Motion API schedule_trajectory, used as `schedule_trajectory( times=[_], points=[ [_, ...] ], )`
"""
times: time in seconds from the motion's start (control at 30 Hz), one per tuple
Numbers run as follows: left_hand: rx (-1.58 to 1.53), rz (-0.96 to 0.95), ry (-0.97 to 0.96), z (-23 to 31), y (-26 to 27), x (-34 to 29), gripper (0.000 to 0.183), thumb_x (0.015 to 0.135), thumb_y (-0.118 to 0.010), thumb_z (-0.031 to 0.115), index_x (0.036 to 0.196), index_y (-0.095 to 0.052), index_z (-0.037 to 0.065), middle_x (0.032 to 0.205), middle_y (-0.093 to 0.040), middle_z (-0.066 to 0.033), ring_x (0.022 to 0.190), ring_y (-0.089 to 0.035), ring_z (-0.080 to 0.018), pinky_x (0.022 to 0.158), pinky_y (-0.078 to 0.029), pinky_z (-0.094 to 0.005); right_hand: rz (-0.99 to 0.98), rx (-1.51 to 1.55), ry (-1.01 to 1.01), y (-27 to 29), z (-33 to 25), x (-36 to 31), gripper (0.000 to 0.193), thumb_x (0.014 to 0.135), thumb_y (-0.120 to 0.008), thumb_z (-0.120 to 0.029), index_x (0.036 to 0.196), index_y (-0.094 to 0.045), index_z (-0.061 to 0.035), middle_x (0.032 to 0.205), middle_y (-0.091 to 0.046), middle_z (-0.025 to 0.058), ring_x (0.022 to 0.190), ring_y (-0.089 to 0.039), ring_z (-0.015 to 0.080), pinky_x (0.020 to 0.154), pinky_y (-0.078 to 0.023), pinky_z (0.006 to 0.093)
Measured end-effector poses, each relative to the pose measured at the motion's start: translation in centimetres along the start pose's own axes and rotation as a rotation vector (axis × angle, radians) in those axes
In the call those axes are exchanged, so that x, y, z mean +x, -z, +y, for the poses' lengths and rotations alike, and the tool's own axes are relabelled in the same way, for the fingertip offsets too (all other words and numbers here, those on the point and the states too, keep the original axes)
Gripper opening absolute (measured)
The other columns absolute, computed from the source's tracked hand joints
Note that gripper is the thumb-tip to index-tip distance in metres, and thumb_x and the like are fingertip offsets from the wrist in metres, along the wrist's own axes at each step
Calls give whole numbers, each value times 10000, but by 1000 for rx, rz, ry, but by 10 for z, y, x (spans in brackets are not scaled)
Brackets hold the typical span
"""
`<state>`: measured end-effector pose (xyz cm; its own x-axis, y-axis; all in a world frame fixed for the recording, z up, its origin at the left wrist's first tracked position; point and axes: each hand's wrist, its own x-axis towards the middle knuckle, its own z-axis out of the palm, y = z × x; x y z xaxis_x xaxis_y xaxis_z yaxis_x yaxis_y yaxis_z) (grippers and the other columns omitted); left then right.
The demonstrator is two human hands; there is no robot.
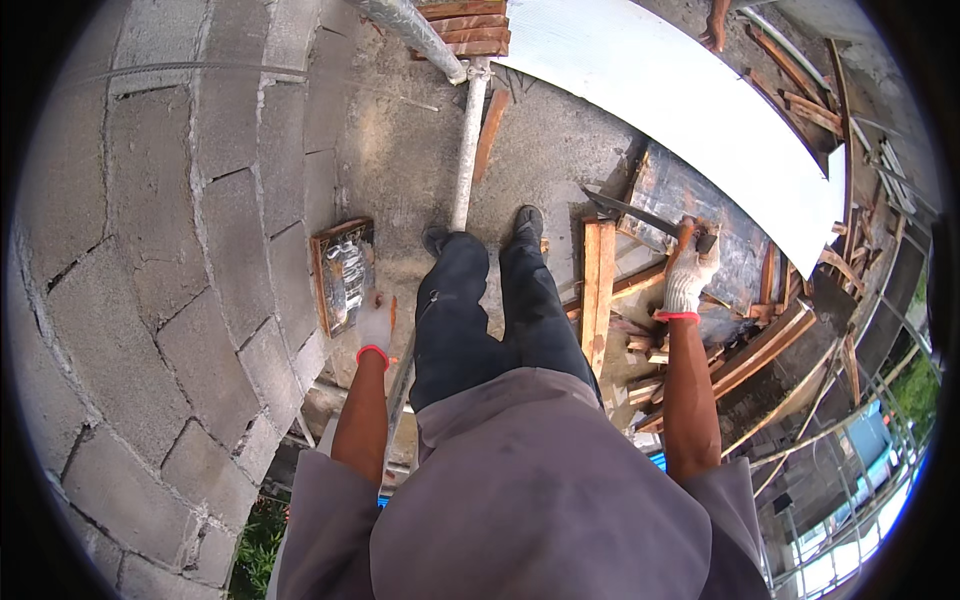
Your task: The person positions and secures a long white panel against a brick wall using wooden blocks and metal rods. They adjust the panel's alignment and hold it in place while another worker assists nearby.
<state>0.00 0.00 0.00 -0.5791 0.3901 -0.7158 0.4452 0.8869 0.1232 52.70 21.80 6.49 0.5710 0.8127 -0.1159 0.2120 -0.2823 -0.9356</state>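
Observation:
My right hand [690, 275], in a white knit glove with bare fingertips, is closed round the handle of a machete [640, 214]. Its long dark blade points to the left, over the edge of a dark, scuffed panel [700, 200]. My left hand [375, 327], in the same kind of glove, hangs beside my left thigh with thumb and finger apart. Behind it is a small wood-edged panel [345, 270] smeared with white, next to the block wall. The hand overlaps the panel's lower right corner; whether it touches is unclear.
A grey block wall [190, 270] rises along the left. A metal pole [470, 150] reaches my feet. Boards [597, 290] and scrap timber lie at right, below a large white sheet [680, 90]. Another person's hand [714, 35] shows at the top right. Stacked wood [465, 28] stands ahead.

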Motion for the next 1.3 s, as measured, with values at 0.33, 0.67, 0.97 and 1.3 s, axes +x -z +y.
schedule_trajectory(
  times=[0.33, 0.67, 0.97, 1.3],
  points=[
    [-69, -249, -301, 198, -177, 171, 239, 861, -683, 195, 1038, -620, 47, 676, -582, -23, 542, -529, -111, 493, -422, -277, 176, -50, 55, -2, 0, -14, 217, 956, -576, -184, 1068, -574, 1, 1006, -666, 172, 909, -661, 249, 854, -545, 410],
    [-11, -73, -480, 305, -314, 280, 726, 744, -770, 221, 1323, -381, 18, 1172, -545, -217, 873, -643, -267, 739, -529, -390, 221, 107, 54, 63, 5, -50, 436, 928, -574, -331, 1116, -598, 62, 1154, -602, 204, 969, -616, 335, 948, -457, 474],
    [400, 213, -414, 323, -364, 313, 841, 730, -760, 410, 1377, -351, 61, 1291, -489, -194, 1192, -525, -327, 930, -488, -439, 406, -11, 77, 112, 9, -66, 437, 935, -565, -316, 1121, -586, 80, 1182, -582, 250, 1003, -598, 371, 974, -445, 491],
    [536, 91, -314, 330, -362, 334, 619, 738, -704, 503, 1205, -547, 128, 1153, -580, -141, 1073, -603, -339, 828, -523, -480, 411, -107, 114, 93, 5, -39, 398, 934, -549, -266, 1053, -599, 111, 1092, -630, 216, 902, -646, 334, 906, -479, 446]
  ],
)
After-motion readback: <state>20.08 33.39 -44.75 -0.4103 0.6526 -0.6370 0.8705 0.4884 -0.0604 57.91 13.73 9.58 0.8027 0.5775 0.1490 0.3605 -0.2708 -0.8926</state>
